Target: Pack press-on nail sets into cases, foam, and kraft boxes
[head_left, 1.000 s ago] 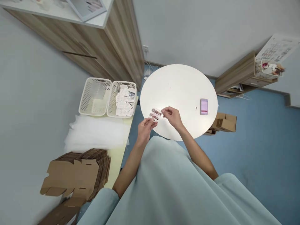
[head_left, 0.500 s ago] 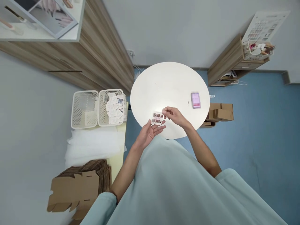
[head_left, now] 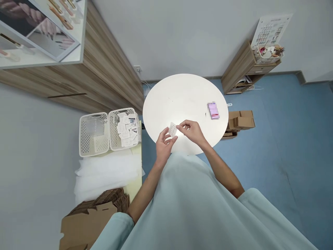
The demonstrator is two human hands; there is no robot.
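A small white card [head_left: 172,129] with fine print on its face is held up over the near edge of the round white table. My right hand [head_left: 191,132] pinches the card's right edge between thumb and fingertips. My left hand [head_left: 164,145] is at its left and lower side, thumb and fingers apart and curved around it; the fingertips are at the card's edge, and I cannot tell whether they touch. A blurred-out purple item [head_left: 213,110] lies at the table's right.
At left, two white plastic baskets [head_left: 94,152] stand side by side, the right one holding white cards [head_left: 127,130]. White wrapping sheets [head_left: 109,172] and flattened cardboard boxes [head_left: 88,225] are nearer me. Brown boxes [head_left: 244,122] sit on the floor right of the round table [head_left: 187,86].
The card has been turned over: its patterned oval nail pieces faced me before, its printed white side does now. My left hand has loosened and rotated. The view has shifted slightly.
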